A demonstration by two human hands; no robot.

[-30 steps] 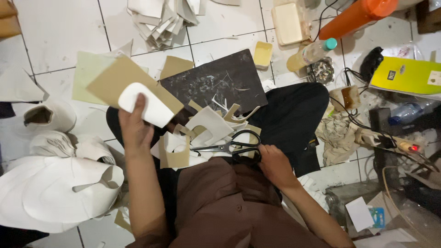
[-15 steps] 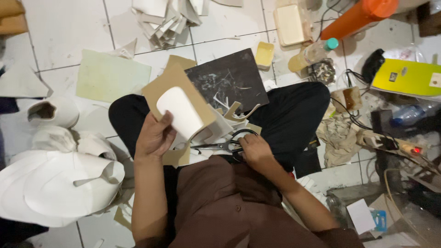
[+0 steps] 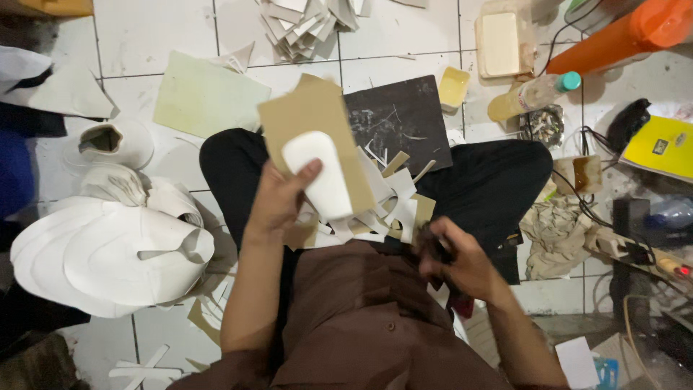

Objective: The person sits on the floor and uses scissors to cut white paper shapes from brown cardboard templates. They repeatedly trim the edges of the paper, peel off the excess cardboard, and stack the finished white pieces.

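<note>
The left hand point(image 3: 278, 202) grips a brown cardboard sheet point(image 3: 317, 137) and a white rounded foam piece point(image 3: 321, 177). The right hand point(image 3: 455, 263) is blurred, so its grip cannot be told. White cut scraps point(image 3: 386, 198) lie mid-frame; the piece looks uncut.

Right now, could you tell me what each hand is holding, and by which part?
The left hand holds a white rounded piece against brown cardboard, thumb on the white piece's lower left edge. The right hand grips something dark, too blurred to identify.

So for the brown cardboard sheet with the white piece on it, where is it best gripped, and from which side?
Probably the lower left edge, from the person's side, as the left hand does: thumb pinning the white piece against the cardboard sheet, fingers behind. The sheet is flat, thin and tilted up off the lap, so a pinch suits it.
</note>
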